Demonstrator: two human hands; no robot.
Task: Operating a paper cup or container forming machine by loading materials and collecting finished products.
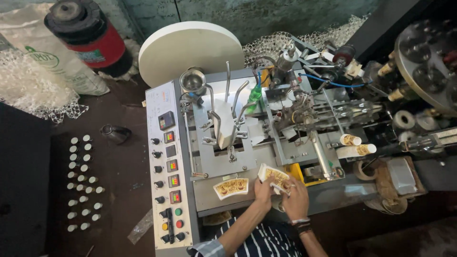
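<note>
- Holding a fan-shaped stack of printed paper cup blanks (272,177), cream with a gold-brown pattern, the person works at the front edge of a grey metal cup-forming machine (238,152).
- The stack looks flat, thin and slightly curved along its long edges; it sits tilted just above the machine's grey steel deck, between the two hands.
- The left hand (263,189) grips the stack's lower left edge, fingers curled and pinched on the paper.
- The right hand (295,192) closes on the stack's right end, fingers bent over the top; a dark band circles its wrist.
- Both forearms rise from the bottom of the view, over a dark shirt with thin white stripes (259,240).
- A second fan-shaped printed paper blank (231,187) lies flat on the deck just left of the left hand, apart from it.
- A grey control panel (167,166) with black knobs, small lit displays and green, red and yellow round buttons runs down the machine's left side.
- A wide white paper roll (190,50) stands behind the machine, smooth and disc-shaped.
- Two finished paper cups (354,145), white with patterned rims, lie on their sides to the right.
- Small white-capped cylinders (83,183) stand in rows on the dark floor at left.
</note>
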